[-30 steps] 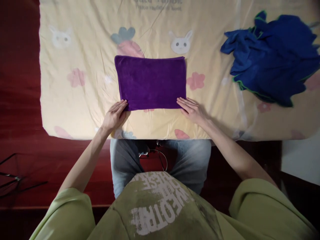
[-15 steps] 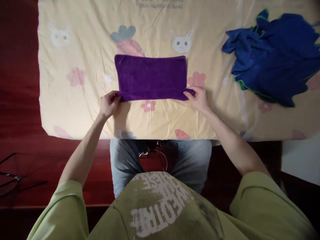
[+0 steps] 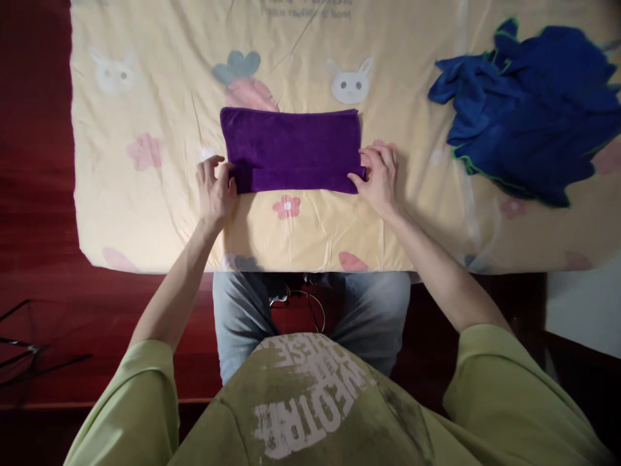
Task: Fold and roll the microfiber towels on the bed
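Note:
A purple towel lies on the yellow cartoon-print table cover, its near edge turned up and folded partway over itself. My left hand pinches the folded edge at the towel's left end. At the right end my right hand pinches the same folded edge. Both hands rest at the level of the fold, about two thirds down the towel.
A crumpled blue cloth with green trim lies at the right of the table. The table's near edge runs just above my knees. Dark red floor lies to the left, with thin black legs of a stand at the lower left.
Both hands took hold of the towel's near edge, lifted it and carried it away from me, folding it over the towel. The towel now looks shorter front to back.

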`<state>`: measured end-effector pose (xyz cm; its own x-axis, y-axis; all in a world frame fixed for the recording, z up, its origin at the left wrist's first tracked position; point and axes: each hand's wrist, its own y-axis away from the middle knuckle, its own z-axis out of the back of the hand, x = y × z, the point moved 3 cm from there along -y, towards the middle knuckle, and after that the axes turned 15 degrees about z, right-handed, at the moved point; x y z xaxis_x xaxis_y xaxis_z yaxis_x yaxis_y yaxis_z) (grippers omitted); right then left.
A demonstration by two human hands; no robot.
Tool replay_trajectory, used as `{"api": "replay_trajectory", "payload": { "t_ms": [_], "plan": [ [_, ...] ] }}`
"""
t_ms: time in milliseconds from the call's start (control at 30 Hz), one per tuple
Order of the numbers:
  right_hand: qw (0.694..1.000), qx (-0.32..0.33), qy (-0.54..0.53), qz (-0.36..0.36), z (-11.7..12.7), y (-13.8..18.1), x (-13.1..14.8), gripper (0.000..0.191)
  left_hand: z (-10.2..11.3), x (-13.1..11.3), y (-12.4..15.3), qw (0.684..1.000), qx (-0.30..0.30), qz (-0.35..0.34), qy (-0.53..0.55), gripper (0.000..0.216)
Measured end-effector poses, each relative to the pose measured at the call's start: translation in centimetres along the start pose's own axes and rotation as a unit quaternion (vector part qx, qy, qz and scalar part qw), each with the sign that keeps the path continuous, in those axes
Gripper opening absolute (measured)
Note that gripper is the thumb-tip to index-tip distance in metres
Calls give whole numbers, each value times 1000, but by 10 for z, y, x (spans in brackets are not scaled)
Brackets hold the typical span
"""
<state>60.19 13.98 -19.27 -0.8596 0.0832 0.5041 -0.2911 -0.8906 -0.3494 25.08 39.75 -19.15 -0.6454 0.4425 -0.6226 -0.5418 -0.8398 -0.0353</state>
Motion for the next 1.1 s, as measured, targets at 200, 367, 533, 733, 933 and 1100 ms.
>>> {"api": "replay_trajectory", "payload": {
  "t_ms": [200, 367, 533, 733, 933, 1100],
  "plan": [
    [994, 60, 47, 80, -10, 18, 55, 45, -13, -31, 20, 977, 129, -158, -64, 47],
    [991, -71, 84, -73, -21, 46, 48, 44, -12, -19, 15, 981, 118, -138, -61, 49],
    [970, -100, -46, -215, -26, 60, 28, 54, -11, -9, 15, 982, 107, -142, -56, 52],
    [955, -137, -111, -238, -22, 57, 20, 55, -16, -5, 17, 982, 95, -151, -60, 49],
    [969, -116, -88, -199, -19, 61, 19, 42, -11, -7, 15, 982, 108, -145, -61, 51],
    [982, -105, -48, -151, -6, 62, -2, 43, -8, -1, 13, 980, 113, -149, -64, 50]
  ]
}}
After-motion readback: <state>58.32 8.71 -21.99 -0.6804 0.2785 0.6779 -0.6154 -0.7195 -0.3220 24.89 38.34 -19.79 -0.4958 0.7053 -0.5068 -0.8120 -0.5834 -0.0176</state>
